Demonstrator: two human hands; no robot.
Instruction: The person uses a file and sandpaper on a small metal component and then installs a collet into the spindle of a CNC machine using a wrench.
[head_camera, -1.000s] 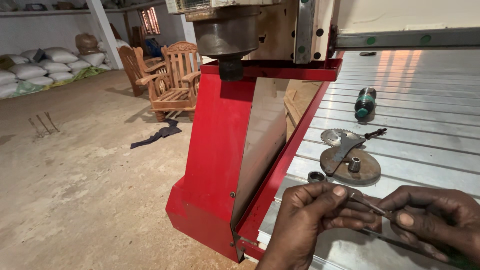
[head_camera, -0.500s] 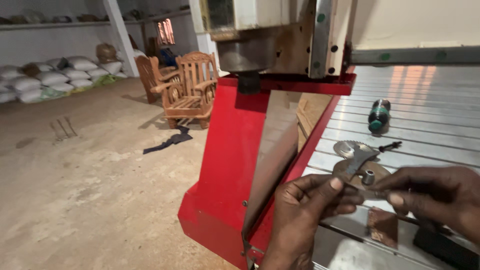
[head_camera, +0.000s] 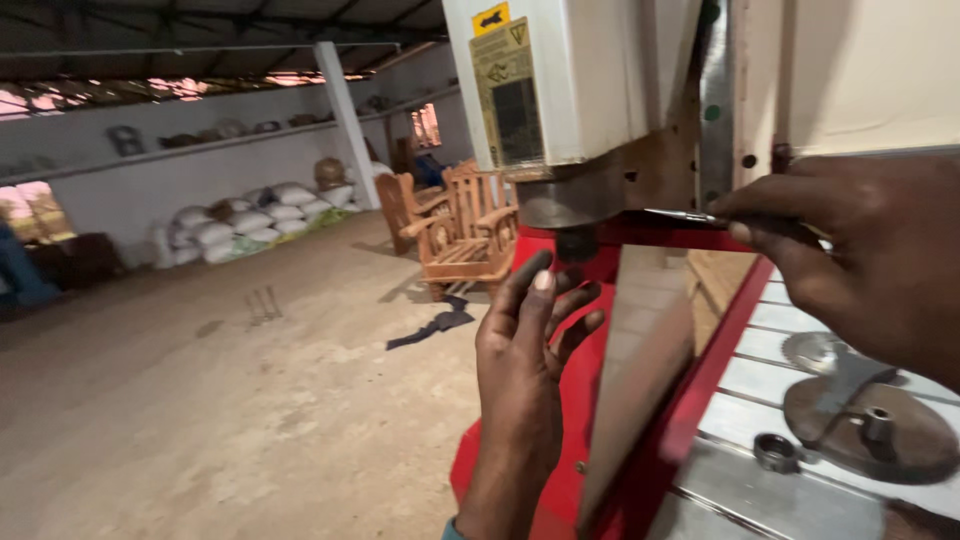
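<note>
Narrow gap under spindle housing (head_camera: 590, 190), red frame (head_camera: 700, 235) just below.

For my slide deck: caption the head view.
Right hand holds a thin metal tool under the machine head; left hand open below.

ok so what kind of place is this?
Most likely a woodworking or furniture workshop: a red-framed machine with a ribbed metal table, finished wooden chairs on the bare floor, and stacked white sacks along the far wall.
</note>
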